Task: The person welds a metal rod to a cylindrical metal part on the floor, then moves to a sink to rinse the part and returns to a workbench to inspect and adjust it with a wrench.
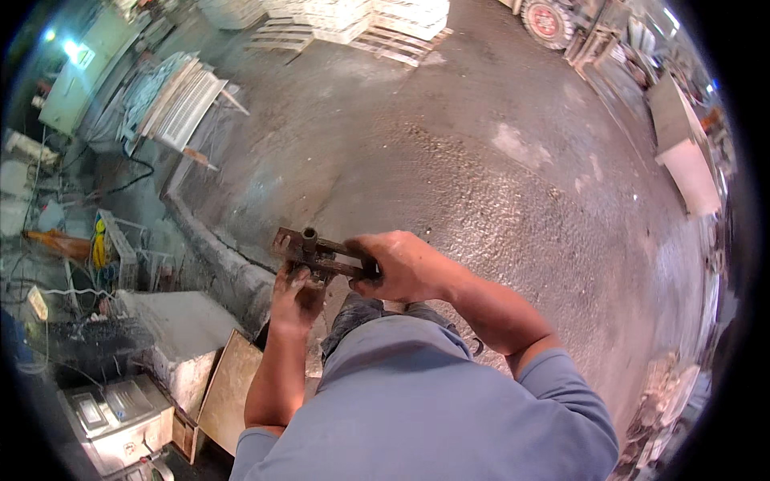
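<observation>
In front of my body I hold a dark, rusty metal fitting (330, 265). It looks like a slotted frame or bracket, and a short round tube (310, 238) stands up near its left end. My right hand (401, 263) is closed around the frame's right end. From below, my left hand (297, 298) grips the left end, its fingers partly hidden under the metal. What exact kind of part this is, I cannot make out.
A concrete curb (228, 268) runs along the left, beside a grey block (180, 321) and a leaning board (230, 393). Wooden pallets (393, 44) with pale stacks stand far ahead. A forklift wheel (548, 22) shows at far right. The brown floor (449, 152) looks wet.
</observation>
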Tool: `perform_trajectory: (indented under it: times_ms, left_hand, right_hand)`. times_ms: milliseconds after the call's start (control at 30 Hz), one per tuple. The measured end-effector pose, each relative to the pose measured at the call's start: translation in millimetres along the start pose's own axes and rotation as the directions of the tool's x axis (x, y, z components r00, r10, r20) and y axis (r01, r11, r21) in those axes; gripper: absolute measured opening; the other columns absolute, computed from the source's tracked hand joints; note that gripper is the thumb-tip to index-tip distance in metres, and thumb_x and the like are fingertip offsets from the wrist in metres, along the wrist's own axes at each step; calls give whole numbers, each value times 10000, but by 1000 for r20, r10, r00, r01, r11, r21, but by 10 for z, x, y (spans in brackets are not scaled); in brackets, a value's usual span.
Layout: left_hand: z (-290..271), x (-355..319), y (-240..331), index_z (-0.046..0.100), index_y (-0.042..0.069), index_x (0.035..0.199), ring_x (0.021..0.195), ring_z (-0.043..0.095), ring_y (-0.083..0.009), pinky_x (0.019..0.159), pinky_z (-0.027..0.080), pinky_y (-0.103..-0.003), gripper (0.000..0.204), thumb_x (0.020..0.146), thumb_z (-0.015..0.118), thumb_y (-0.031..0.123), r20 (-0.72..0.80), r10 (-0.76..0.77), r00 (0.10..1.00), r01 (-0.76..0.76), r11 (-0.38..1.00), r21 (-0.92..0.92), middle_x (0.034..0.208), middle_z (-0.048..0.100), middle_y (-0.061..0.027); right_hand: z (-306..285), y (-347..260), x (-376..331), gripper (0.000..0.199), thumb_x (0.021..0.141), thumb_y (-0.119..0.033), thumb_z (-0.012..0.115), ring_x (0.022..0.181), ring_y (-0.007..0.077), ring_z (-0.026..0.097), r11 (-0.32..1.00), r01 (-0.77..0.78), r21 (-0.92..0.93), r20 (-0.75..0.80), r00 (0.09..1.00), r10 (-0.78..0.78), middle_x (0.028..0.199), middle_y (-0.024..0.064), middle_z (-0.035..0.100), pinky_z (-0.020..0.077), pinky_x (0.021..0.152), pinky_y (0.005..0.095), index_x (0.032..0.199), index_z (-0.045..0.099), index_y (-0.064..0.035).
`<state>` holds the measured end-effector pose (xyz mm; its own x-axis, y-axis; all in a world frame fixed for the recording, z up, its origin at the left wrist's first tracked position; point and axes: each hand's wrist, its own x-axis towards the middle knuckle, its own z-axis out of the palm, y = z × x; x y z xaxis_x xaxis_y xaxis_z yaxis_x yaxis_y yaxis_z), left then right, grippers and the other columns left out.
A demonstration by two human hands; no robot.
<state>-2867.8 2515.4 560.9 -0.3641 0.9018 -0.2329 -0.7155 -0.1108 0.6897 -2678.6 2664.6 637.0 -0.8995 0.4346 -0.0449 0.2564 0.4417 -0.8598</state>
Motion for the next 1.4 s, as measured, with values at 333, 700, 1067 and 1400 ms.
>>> perform_trajectory:
  times_ms: [333, 700, 1067, 1400]
  left_hand:
    - [-487, 672, 791, 365, 12, 1477, 1248, 544, -238, 969, 507, -338, 994, 649, 888, 179, 222, 209, 953, -251, 950, 184, 1404, 495, -130]
    - [-801, 1319, 1915, 549, 12, 1353, 1364, 431, -323, 1118, 345, -436, 810, 661, 815, 338, 362, 355, 862, -507, 632, 586, 1465, 429, -203]
    - [-1230, 2212, 2570, 556, 8, 1346, 1400, 403, -389, 1133, 326, -494, 715, 728, 782, 288, 369, 546, 752, -603, 342, 721, 1429, 487, -226]
    - [-1807, 2630, 2908, 723, -31, 1120, 1367, 432, -324, 1079, 392, -423, 428, 733, 748, 151, 13, 724, 690, -505, 469, 725, 1469, 454, -202]
  right_hand:
    - [111, -349, 1161, 436, 783, -185, 720, 794, 293, 693, 804, 287, -521, 77, 954, -290, 870, 98, 656, 562, 632, 410, 1178, 588, -56]
    - [233, -3, 2443, 509, 763, -165, 725, 678, 120, 592, 580, 542, -608, 1, 732, -682, 788, -29, 582, 513, 557, 267, 1263, 640, -128]
    - [8, 196, 4402, 488, 703, -217, 775, 660, 125, 583, 305, 799, -518, 131, 426, -895, 825, -28, 623, 463, 549, 273, 1178, 692, -142]
    - [317, -113, 6089, 643, 631, -182, 845, 711, 193, 635, 343, 924, -169, 363, 382, -850, 841, 7, 636, 531, 565, 328, 1234, 629, -124]
